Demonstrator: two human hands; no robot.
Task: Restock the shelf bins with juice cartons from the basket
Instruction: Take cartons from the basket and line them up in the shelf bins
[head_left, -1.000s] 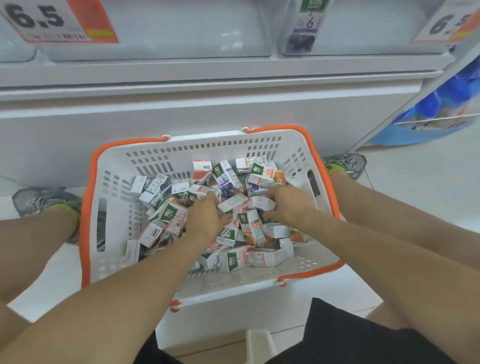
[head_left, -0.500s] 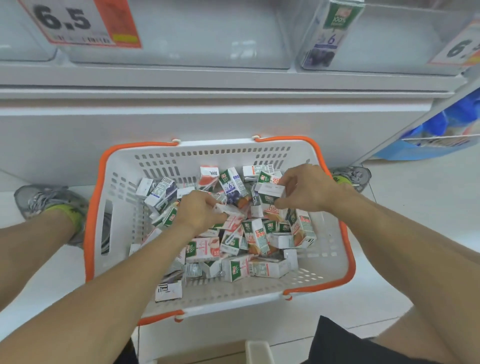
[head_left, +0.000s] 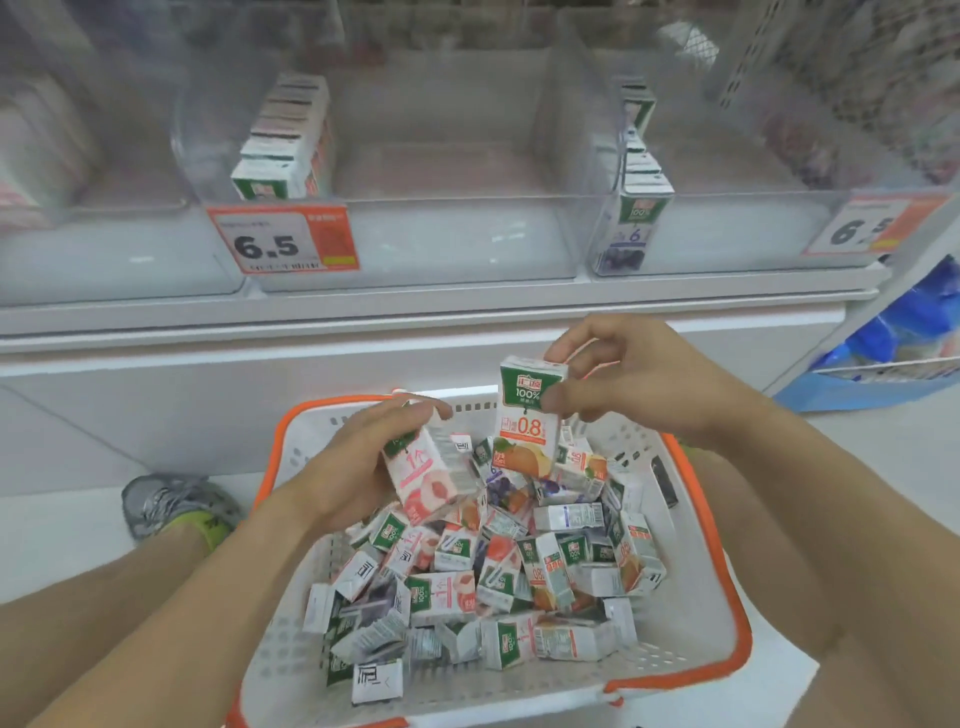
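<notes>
White shop flooring and a low shelf of clear bins (head_left: 415, 234) are seen behind the basket (head_left: 691, 644). Two cartons have just been lifted above it: a peach carton (head_left: 423, 480) gripped in the left hand (head_left: 358, 467), an orange carton (head_left: 527, 415) pinched by the right hand (head_left: 634, 379), so shelving looks next.

Cartons (head_left: 498, 587) fill the basket (head_left: 691, 644) (on the floor) before the shelf bins (head_left: 447, 239).

White basket (head_left: 691, 636) with orange rim; pink peach carton (head_left: 423, 480); orange-fruit carton (head_left: 527, 415).
</notes>
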